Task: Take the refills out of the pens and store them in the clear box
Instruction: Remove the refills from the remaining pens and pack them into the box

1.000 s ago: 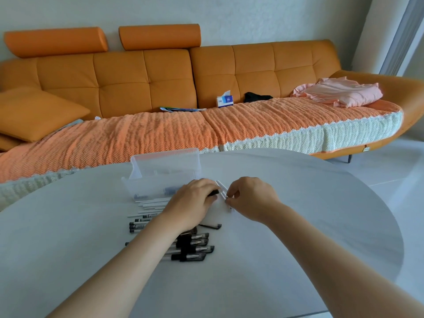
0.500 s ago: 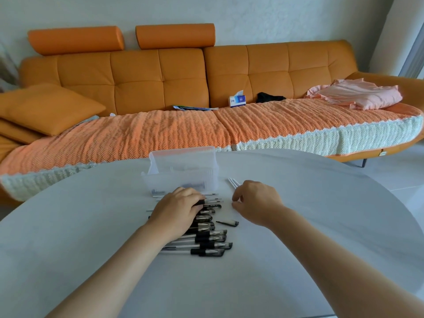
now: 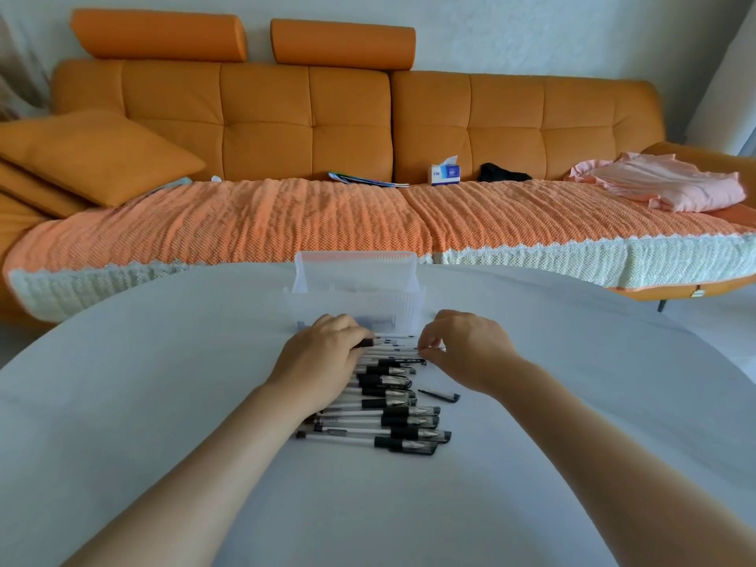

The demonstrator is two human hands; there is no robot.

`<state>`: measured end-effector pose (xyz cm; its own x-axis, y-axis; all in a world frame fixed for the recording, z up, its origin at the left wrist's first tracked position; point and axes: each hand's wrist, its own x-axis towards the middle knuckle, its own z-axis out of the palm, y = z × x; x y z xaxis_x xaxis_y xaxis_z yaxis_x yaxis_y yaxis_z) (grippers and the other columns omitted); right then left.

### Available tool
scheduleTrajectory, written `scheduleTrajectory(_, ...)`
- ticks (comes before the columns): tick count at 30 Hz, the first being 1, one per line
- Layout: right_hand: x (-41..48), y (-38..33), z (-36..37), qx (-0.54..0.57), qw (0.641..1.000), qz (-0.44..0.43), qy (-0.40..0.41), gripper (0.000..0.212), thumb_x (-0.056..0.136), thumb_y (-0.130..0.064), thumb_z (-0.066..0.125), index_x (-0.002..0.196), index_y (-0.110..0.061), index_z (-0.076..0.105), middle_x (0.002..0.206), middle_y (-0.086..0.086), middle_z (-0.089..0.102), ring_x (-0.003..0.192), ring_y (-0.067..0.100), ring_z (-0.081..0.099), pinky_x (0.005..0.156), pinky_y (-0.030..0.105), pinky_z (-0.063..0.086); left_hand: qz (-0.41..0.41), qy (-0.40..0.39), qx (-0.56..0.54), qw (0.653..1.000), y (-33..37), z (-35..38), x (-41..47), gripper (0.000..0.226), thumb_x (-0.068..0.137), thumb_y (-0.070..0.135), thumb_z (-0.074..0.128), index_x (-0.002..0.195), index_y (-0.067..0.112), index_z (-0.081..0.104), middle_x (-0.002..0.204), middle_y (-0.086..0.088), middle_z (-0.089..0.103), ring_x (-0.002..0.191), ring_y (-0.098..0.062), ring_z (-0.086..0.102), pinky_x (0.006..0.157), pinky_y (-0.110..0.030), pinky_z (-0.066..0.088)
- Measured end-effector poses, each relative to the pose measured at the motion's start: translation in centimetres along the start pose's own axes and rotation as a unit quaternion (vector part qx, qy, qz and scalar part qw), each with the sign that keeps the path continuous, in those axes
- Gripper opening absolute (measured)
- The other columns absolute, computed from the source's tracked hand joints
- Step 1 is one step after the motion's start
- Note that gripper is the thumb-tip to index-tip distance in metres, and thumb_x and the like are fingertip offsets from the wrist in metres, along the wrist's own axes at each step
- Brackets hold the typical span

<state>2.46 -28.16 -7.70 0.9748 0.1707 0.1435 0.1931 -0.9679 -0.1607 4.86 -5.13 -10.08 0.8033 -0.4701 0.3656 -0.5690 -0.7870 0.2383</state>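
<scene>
Left grip and right grip pinch one clear black-ended plastic pen; a jerk may scatter the pens at 6 o'clock.

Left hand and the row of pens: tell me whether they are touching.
Touching. The head view shows the left hand lying on the pens, its fingers curled over one at the row's far end.

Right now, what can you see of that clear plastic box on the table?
The clear box looks like see-through, slightly frosted plastic with ribbed walls. It is open, and its lid stands up at the back. It sits upright on the white table, just beyond the row of pens. A few thin dark things lie blurred inside. The left hand lies close before its near wall; whether they touch, I cannot tell.
</scene>
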Motion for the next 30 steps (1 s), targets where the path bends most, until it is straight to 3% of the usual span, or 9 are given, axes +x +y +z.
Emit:
scheduleTrajectory(8,0.4,-0.3,0.2,-0.022,0.999,-0.021,-0.013,0.017,0.097,-0.041,0.054,0.101,-0.035,0.069,0.101,-0.017,0.058,0.085,0.008,0.059,0.071,0.026,0.049,-0.002,-0.011,-0.016,1.000,-0.5,0.2,-0.1,0.027,0.099,0.030,0.050,0.123,0.027,0.062,0.115,0.014,0.059,0.111,-0.010,0.049,0.081,-0.030,0.045)
scheduleTrajectory(15,-0.5,0.0,-1.2,0.016,0.998,-0.036,0.057,0.012,0.097,-0.036,0.052,0.098,-0.032,0.063,0.097,-0.017,0.059,0.080,0.005,0.059,0.067,0.023,0.048,0.025,0.026,-0.018,0.999,0.2,-0.9,-0.1,0.030,0.097,0.027,0.055,0.126,0.025,0.062,0.116,0.013,0.063,0.109,-0.012,0.054,0.085,-0.033,0.048)
scheduleTrajectory(20,-1.4,0.0,-1.5,0.067,0.995,-0.041,0.064,0.009,0.097,-0.034,0.053,0.103,-0.034,0.059,0.098,-0.018,0.059,0.075,0.000,0.055,0.067,0.023,0.045,0.014,0.039,-0.035,0.999,1.1,-1.9,-0.3,0.021,0.098,0.028,0.053,0.112,0.026,0.067,0.103,0.014,0.066,0.096,-0.011,0.059,0.072,-0.033,0.051)
scheduleTrajectory(23,-2.0,-0.4,-1.3,0.069,0.994,-0.053,0.064,0.024,0.098,-0.033,0.050,0.120,-0.037,0.056,0.104,-0.021,0.059,0.071,-0.002,0.054,0.065,0.021,0.045,0.021,0.046,-0.034,0.998,1.6,-2.2,-0.5,0.018,0.098,0.028,0.053,0.108,0.027,0.067,0.094,0.015,0.062,0.084,-0.010,0.059,0.062,-0.031,0.049)
scheduleTrajectory(27,-2.6,-1.4,-1.4,0.065,0.994,-0.072,0.053,0.029,0.101,-0.028,0.044,0.122,-0.034,0.063,0.112,-0.017,0.066,0.078,0.001,0.053,0.071,0.027,0.047,0.029,0.048,-0.040,0.998,2.2,-2.0,-0.7,0.016,0.097,0.030,0.055,0.106,0.027,0.068,0.090,0.016,0.060,0.075,-0.007,0.056,0.060,-0.028,0.048)
scheduleTrajectory(30,-2.8,-1.9,-1.4,0.073,0.994,-0.078,0.028,0.029,0.104,-0.030,0.042,0.121,-0.029,0.066,0.113,-0.013,0.069,0.094,0.011,0.062,0.080,0.033,0.051,0.034,0.051,-0.050,0.997,2.6,-1.8,-0.9,0.016,0.096,0.030,0.057,0.107,0.028,0.068,0.095,0.016,0.061,0.076,-0.008,0.058,0.058,-0.027,0.045)
